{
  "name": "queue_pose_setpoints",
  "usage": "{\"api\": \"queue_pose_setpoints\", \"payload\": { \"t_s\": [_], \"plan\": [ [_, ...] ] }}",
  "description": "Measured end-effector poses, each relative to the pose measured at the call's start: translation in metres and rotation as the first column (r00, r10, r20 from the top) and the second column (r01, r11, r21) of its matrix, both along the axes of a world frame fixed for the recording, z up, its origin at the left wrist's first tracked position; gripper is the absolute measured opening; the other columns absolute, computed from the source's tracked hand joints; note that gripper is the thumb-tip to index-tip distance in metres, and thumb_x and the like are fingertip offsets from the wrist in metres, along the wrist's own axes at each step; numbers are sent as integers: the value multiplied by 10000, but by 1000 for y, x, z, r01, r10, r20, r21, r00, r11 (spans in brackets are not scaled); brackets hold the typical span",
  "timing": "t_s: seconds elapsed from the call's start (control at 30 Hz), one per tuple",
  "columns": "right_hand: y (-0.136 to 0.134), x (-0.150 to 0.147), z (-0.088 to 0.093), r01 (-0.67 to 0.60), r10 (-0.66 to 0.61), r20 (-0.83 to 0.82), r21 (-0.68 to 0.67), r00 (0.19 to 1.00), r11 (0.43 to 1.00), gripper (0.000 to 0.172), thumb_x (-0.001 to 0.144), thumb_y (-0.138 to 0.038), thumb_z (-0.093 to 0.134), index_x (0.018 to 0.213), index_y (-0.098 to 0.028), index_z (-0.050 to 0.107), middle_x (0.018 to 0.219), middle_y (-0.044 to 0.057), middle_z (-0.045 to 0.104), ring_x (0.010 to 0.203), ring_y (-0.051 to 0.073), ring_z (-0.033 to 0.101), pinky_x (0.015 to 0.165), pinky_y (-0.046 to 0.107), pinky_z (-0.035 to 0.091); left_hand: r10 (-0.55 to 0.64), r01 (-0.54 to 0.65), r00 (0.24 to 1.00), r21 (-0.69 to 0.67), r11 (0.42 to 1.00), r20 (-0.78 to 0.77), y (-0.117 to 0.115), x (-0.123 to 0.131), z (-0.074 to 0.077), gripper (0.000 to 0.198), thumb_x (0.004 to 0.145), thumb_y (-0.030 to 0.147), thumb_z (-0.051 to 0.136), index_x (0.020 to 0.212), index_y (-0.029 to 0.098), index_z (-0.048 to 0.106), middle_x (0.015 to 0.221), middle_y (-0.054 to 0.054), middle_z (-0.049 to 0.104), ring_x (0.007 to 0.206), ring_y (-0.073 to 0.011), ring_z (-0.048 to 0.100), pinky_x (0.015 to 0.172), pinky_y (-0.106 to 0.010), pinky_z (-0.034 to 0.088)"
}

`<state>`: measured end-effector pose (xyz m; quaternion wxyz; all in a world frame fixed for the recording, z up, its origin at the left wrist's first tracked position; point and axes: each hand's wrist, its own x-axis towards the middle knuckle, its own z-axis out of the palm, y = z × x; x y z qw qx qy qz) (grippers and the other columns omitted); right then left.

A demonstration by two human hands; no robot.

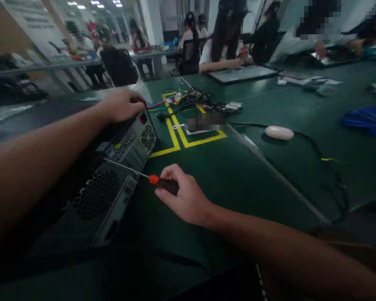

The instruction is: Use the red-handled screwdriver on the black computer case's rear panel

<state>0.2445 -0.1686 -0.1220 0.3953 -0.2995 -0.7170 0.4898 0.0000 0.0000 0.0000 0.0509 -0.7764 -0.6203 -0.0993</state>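
Observation:
A desktop computer case (131, 146) lies on the left of the table, its rear panel with vent holes and a fan grille facing right. My left hand (122, 105) is over its upper far corner, fingers curled around the edge. In my right hand (188, 194) is a screwdriver (164, 184) with a black and orange handle, held between thumb and fingers. Its thin shaft points left, and the tip meets the edge area of the rear panel. Whether a screw sits under the tip is too dark and small to tell.
Beyond the case, a tangle of cables (197, 98) lies by yellow tape marks (175, 140) on the green table (238, 179). A black cord with a white inline switch (279, 133) crosses the right side, near a blue cable bundle (366, 121). Several people sit farther back.

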Motion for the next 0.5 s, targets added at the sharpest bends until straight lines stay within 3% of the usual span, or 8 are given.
{"api": "queue_pose_setpoints", "payload": {
  "t_s": [0.13, 0.5],
  "plan": [
    [2, 1, 1, 20, -20, -1, 4, 1000, 1000, 168, 931, -285, 688, 1027, -227, 562, 844, -39, 585, 709, 136, 549, 676, 269, 407, -2, 2, 1000, -21, 1000, 13, 2, -2, 1, 629, 908, 446, 425, 1305, 72, 738, 1275, -179, 747, 1183, -330, 674, 1058, -435, 498],
    [2, 2, 1, 16, -16, 6, 3, 1000, 1000, 173, 956, -310, 690, 1066, -224, 587, 887, -18, 621, 738, 152, 572, 697, 297, 427, 32, -32, 999, -24, 999, -1, 0, 1, 2, 659, 896, 482, 416, 1309, 82, 739, 1284, -184, 740, 1191, -338, 666, 1046, -446, 492]
  ]
}}
